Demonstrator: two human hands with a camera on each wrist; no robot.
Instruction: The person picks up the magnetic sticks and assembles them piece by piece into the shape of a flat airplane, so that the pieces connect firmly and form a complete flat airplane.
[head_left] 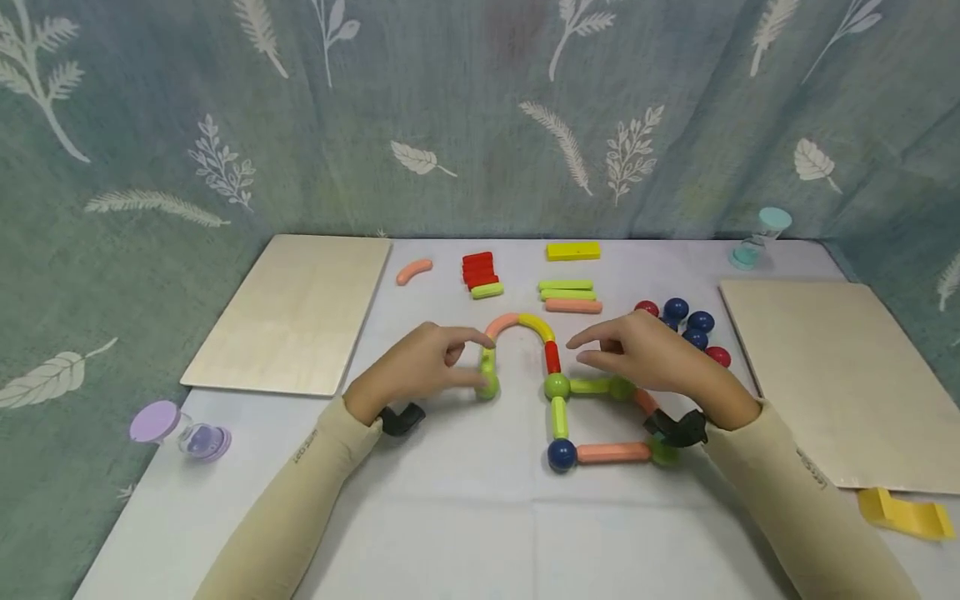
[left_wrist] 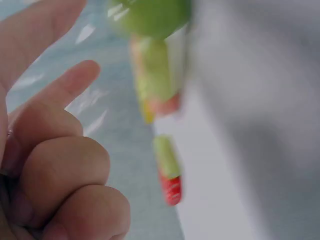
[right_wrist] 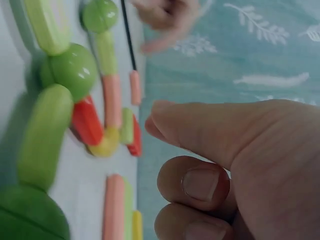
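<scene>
Beige sleeves (head_left: 798,500) lie nearest, angling up over the white worktop (head_left: 465,533) to a pair of hands. Between them sits a stick-and-ball figure (head_left: 553,357); take its middle green ball (head_left: 557,387) as the clock's centre. The left hand (head_left: 416,362) is at nine o'clock, grasping nothing, thumb and forefinger parted near the end ball (head_left: 487,386) (its other fingers are curled in). The right hand (head_left: 641,350), at two, is likewise unladen, thumb and forefinger apart. At six, a lime stick (head_left: 559,417) leads to a blue ball (head_left: 562,455). Loose red sticks (head_left: 477,268) lie towards eleven.
</scene>
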